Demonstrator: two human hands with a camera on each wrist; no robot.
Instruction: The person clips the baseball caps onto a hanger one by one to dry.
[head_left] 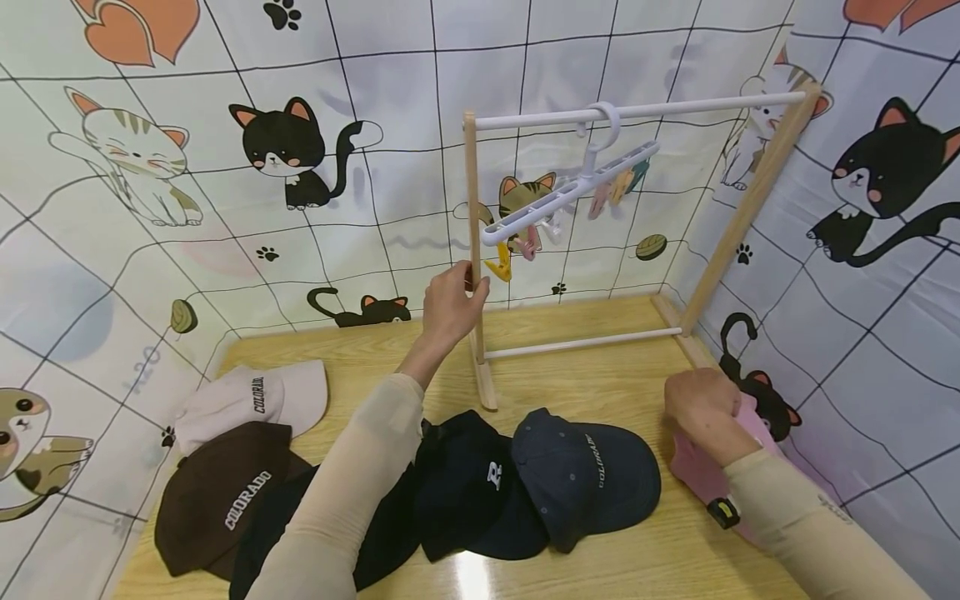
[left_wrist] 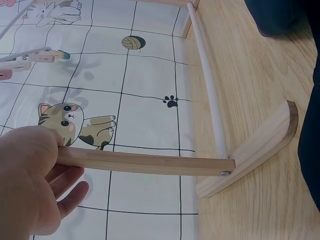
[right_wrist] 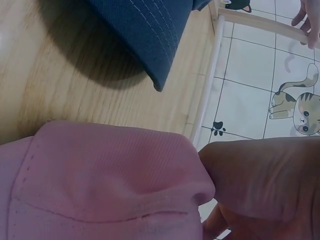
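Note:
My left hand [head_left: 452, 304] pinches the left wooden post [head_left: 472, 183] of a small clothes rack, thumb on one side; in the left wrist view its lower fingers hang loosely beside the post [left_wrist: 150, 162]. At the right, my right hand [head_left: 703, 408] grips a pink cap [head_left: 696, 467] by its edge, and the right wrist view shows the pink fabric [right_wrist: 110, 175] bunched near the thumb. From the rack's white top bar [head_left: 697, 107] hangs a white hanger [head_left: 570, 192] with several coloured clips.
Along the table front lie a navy cap [head_left: 555, 475], a black cap [head_left: 457, 483] with a white letter, a brown cap [head_left: 217, 492] and a pale pink cap [head_left: 300, 396]. A cat-print cloth [head_left: 390, 167] walls the back and sides of the wooden table [head_left: 600, 558].

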